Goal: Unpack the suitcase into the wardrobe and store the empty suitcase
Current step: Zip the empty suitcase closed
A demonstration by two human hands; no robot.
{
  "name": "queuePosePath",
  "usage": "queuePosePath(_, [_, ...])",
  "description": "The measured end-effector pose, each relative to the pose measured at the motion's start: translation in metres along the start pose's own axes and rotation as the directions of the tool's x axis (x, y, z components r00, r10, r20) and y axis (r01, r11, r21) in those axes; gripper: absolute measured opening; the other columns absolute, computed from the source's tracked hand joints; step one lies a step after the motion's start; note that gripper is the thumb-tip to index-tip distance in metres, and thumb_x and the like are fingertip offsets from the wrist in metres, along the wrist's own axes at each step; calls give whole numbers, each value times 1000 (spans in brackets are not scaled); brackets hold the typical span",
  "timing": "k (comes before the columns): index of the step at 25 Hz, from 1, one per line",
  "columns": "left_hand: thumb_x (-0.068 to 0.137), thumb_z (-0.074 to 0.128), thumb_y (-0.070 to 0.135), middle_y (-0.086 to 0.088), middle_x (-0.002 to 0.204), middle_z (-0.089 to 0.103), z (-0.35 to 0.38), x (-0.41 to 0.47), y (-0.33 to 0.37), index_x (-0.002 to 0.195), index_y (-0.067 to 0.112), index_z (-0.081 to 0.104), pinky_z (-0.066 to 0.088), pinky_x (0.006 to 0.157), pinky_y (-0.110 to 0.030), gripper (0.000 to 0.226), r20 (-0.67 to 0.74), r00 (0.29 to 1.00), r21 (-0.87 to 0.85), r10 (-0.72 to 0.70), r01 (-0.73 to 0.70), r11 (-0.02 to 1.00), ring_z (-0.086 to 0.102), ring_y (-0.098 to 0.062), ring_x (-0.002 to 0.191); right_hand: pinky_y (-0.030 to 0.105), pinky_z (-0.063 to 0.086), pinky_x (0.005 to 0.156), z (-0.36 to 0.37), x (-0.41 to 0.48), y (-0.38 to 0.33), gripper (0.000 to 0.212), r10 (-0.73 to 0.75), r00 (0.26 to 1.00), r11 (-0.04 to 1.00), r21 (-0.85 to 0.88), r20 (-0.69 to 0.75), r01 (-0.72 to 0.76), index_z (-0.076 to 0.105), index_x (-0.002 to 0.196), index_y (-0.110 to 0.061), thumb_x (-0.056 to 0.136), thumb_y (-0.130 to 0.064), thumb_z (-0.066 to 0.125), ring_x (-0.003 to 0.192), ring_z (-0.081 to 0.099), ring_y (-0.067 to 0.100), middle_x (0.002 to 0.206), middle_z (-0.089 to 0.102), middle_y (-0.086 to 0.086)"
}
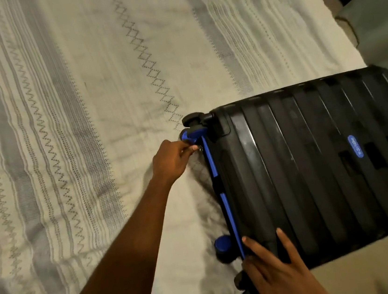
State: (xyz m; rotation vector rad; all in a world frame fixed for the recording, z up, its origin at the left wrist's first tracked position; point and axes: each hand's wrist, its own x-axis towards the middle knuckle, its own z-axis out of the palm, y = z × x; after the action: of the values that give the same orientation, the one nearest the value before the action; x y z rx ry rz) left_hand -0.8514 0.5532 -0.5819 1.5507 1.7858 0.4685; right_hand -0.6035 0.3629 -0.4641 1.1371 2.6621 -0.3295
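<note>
Black hard-shell suitcase point(313, 169) lies shut on the bed point(62, 114). Left hand point(172, 160) pinches the zipper pull point(199, 148) at its wheel end; right hand point(277, 276) lies spread on the lid. Looks rigid, slick, probably heavy, so grab the edges.

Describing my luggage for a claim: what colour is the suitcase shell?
Black, ribbed suitcase with blue trim; head view.

Black ribbed suitcase point(317, 163), glossy ridges catching the light, with a bright blue strip point(220, 192) running along its seam. Blue wheels point(223, 243) at the corners, blue oval badge point(355, 146) on the shell. Underneath, a cream bedspread point(72, 100) striped in grey, with zigzag lines, dotted bands and a chain of small grey diamonds.
</note>
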Motion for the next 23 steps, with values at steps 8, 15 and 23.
queuePosePath(8, [87, 64, 25, -5, 84, 68, -12, 47, -9, 97, 28, 73, 51, 66, -40, 14, 120, 992, 69, 39, -48, 996, 61, -23, 75, 39, 40, 88, -77, 141, 82, 54, 301, 920, 932, 282, -252, -227, 58, 120, -29, 79, -63, 51, 118, 50, 22, 129, 52, 1])
queuePosePath(15, [83, 57, 3, -6, 89, 60, -22, 74, -9, 96, 16, 68, 43, 71, -34, 21, 141, 989, 41, 41, -47, 998, 57, -27, 89, 53, 22, 106, -89, 261, 139, 67, 291, 942, 949, 73, 168, -306, 53, 120, -40, 70, -83, 37, 115, 52, 23, 118, 61, -8])
queuePosePath(23, [83, 63, 31, 10, 78, 70, -33, 138, 9, 86, 16, 72, 38, 67, -13, 18, 353, 880, -152, 318, -281, 947, 57, 2, 72, 46, 39, 93, -80, 247, 141, 40, 272, 962, 937, 227, 4, -266, 63, 101, -38, 66, -55, 53, 95, 58, 21, 100, 66, -12])
